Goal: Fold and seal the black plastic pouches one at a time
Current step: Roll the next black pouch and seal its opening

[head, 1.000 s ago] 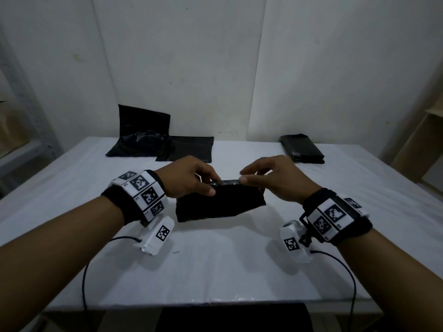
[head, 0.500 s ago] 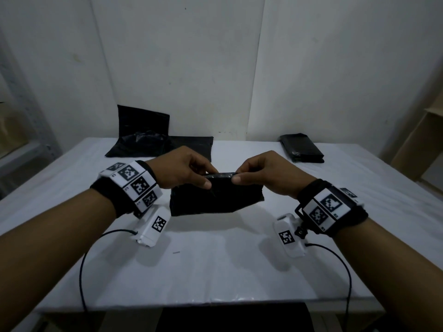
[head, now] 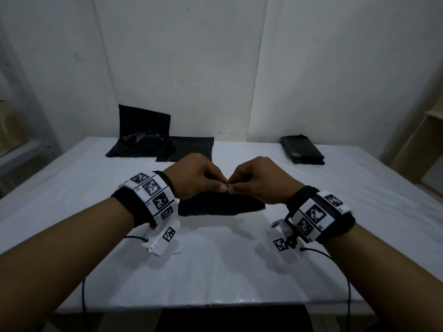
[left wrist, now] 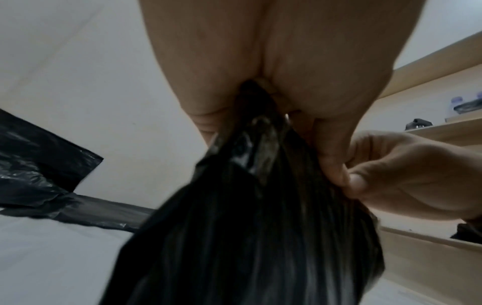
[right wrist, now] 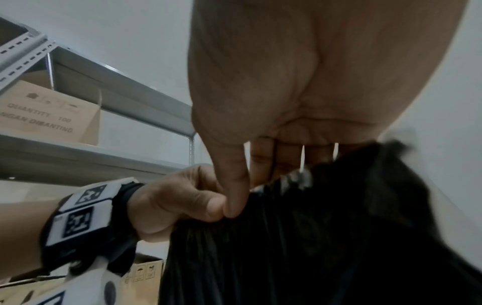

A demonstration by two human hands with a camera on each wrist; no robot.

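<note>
A black plastic pouch (head: 220, 207) hangs just above the middle of the white table (head: 215, 271), held by its top edge. My left hand (head: 199, 178) and my right hand (head: 259, 180) both pinch that edge, thumbs and fingertips meeting at the centre. In the left wrist view the pouch (left wrist: 260, 237) drops from the curled fingers (left wrist: 334, 165), blurred. The right wrist view shows the pouch (right wrist: 313, 237) under my right thumb, with the left hand (right wrist: 182, 202) pressed against it. The pouch's mouth is hidden by the fingers.
Loose black pouches (head: 148, 142) lie and lean at the back left by the wall. A stack of folded pouches (head: 300, 149) sits at the back right. Wooden shelving (head: 419, 144) stands to the right, a metal rack with cartons (right wrist: 52, 111) to the left.
Both hands have slid inward along the pouch's top edge until their fingertips meet in the middle. The pouch has lifted slightly and bunched under them.
</note>
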